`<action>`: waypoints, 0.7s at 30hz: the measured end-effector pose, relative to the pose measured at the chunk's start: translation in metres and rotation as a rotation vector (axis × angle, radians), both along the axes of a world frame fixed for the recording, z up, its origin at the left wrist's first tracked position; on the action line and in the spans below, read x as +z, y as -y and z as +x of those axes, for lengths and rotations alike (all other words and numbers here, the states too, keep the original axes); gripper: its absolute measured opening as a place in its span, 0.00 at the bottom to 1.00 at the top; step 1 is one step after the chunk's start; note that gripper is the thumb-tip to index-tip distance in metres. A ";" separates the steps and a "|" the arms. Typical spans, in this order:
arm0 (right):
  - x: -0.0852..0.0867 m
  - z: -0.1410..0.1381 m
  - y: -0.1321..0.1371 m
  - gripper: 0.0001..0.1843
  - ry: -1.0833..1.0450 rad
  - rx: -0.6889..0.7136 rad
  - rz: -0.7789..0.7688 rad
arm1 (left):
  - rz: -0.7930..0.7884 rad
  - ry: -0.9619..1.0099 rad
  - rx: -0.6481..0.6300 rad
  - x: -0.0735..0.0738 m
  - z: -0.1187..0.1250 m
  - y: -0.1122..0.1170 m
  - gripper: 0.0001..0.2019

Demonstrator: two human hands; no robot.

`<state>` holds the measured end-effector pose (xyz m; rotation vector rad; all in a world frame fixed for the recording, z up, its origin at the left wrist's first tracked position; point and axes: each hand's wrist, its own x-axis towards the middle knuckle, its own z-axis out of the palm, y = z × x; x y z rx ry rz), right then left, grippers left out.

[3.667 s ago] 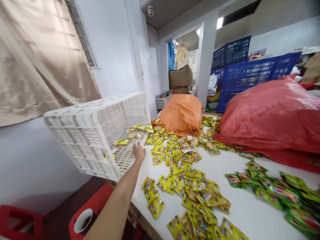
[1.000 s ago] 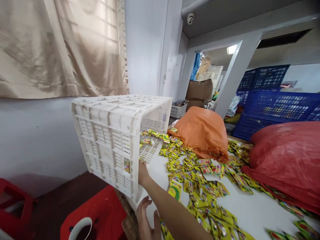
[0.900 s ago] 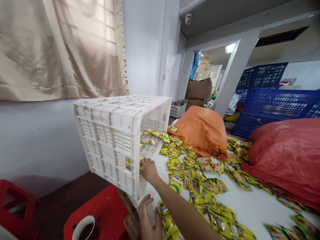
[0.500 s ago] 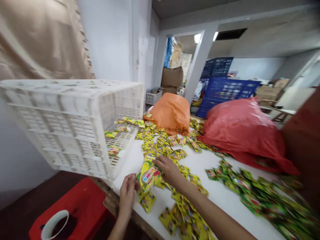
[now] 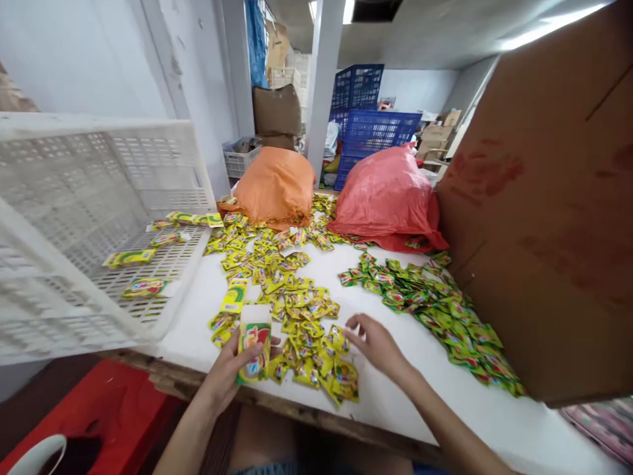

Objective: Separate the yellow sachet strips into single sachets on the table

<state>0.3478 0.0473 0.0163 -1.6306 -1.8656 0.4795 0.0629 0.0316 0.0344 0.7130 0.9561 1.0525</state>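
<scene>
My left hand (image 5: 230, 369) is closed around a small yellow-green carton (image 5: 254, 349) printed with red fruit, held upright with its white top flap raised. Over the near end of a heap of yellow sachets (image 5: 301, 330), my right hand (image 5: 376, 346) has its fingertips pinched at the edge of one yellow sachet (image 5: 337, 339). Another yellow carton (image 5: 234, 297) lies flat on the white tabletop (image 5: 386, 402), just beyond the held one. To the right is a separate pile of green sachets (image 5: 435, 310).
A white plastic crate (image 5: 163, 323) lies on its side at the left with several flat cartons in it. An orange sack (image 5: 277, 185) and a red sack (image 5: 386, 198) stand at the back. A large cardboard box (image 5: 539, 251) borders the right; a red stool (image 5: 113, 422) is below left.
The view has swung right. My left hand now holds the carton upright, which both hands held at its sides before. My right hand has left it and moved to the yellow sachets.
</scene>
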 end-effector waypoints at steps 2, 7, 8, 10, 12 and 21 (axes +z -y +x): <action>-0.025 0.002 0.030 0.11 -0.030 -0.030 -0.056 | -0.044 -0.010 0.007 -0.008 0.008 0.007 0.26; -0.044 -0.006 0.062 0.09 -0.170 -0.137 -0.085 | -0.093 -0.082 -0.008 -0.016 0.044 0.011 0.29; -0.041 0.004 0.063 0.08 -0.203 -0.158 -0.086 | -0.095 -0.097 -0.012 -0.017 0.048 0.011 0.30; -0.032 0.042 0.063 0.07 -0.257 -0.230 -0.077 | -0.109 -0.126 -0.012 -0.019 0.051 0.011 0.32; -0.022 0.094 0.063 0.13 -0.283 -0.352 -0.047 | -0.146 -0.151 -0.008 -0.021 0.051 0.011 0.33; -0.027 0.177 0.050 0.21 -0.277 -0.454 -0.054 | -0.095 -0.215 0.017 -0.024 0.065 0.017 0.30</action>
